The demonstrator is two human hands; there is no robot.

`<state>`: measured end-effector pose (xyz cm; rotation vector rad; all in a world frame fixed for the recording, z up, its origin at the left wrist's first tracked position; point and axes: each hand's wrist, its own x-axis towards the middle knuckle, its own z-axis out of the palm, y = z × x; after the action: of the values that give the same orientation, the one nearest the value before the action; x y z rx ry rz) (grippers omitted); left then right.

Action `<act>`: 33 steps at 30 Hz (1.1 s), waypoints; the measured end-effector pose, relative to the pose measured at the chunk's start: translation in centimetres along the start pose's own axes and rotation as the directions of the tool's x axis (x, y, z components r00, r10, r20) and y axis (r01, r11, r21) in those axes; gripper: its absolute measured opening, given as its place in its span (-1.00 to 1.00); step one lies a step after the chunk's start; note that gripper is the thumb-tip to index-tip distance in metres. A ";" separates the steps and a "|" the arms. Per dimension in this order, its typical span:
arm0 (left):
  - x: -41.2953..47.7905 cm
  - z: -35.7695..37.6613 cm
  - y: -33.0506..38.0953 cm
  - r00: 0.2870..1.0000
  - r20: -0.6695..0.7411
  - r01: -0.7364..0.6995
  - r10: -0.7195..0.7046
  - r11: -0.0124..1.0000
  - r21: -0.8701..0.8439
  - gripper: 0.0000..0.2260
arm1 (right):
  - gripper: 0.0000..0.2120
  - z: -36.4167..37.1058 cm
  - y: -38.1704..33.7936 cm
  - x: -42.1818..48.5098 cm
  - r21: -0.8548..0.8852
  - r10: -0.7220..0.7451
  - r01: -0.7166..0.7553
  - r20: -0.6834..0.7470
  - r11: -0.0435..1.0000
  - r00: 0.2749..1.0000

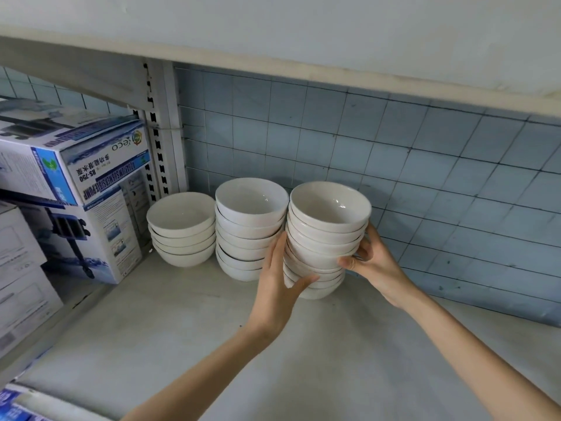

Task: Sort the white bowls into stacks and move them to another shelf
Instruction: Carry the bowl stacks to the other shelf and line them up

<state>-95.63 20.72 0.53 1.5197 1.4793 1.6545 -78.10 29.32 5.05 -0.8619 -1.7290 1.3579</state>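
Three stacks of white bowls stand at the back of a pale shelf [182, 323] against a tiled wall. The short left stack [181, 229] sits beside the boxes. A taller middle stack [247, 226] stands to its right. My two hands hold the tall right stack [329, 226] of several bowls from both sides. My left hand [277, 281] wraps the lower left of that stack, thumb under a lower bowl. My right hand [368, 262] grips its right side, thumb on the front. The stack's base looks level with the shelf; whether it touches, I cannot tell.
Stacked cardboard boxes [76, 189] of aquarium pumps fill the left side behind a slotted white upright [164, 132]. An upper shelf board [303, 68] hangs low overhead. A blue tiled wall [425, 177] closes the back. More blue packaging [12, 402] shows at bottom left.
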 end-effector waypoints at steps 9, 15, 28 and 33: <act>-0.3 2.6 0.2 0.995 -0.089 0.035 -0.034 0.999 0.017 -0.12 | 0.13 -0.1 0.0 -0.1 -0.031 0.013 -0.013 -0.005 0.999 1.000; 0.4 3.2 0.5 0.987 -0.153 0.062 -0.058 0.998 0.024 -0.14 | 0.08 0.2 -0.4 -0.2 -0.027 0.001 -0.002 -0.064 1.000 0.998; 1.0 2.7 0.6 0.979 -0.178 0.100 -0.102 0.995 -0.021 -0.16 | 0.07 0.6 0.1 -0.2 -0.083 -0.030 0.021 -0.110 0.996 0.993; 0.9 2.5 0.9 0.981 -0.160 0.106 -0.106 0.994 -0.014 -0.15 | 0.09 1.2 -0.1 -0.6 -0.088 -0.044 0.033 -0.119 0.996 0.992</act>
<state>-93.33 22.25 1.23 1.3065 1.6083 1.7501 -78.90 28.24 4.91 -0.9343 -1.7119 1.1884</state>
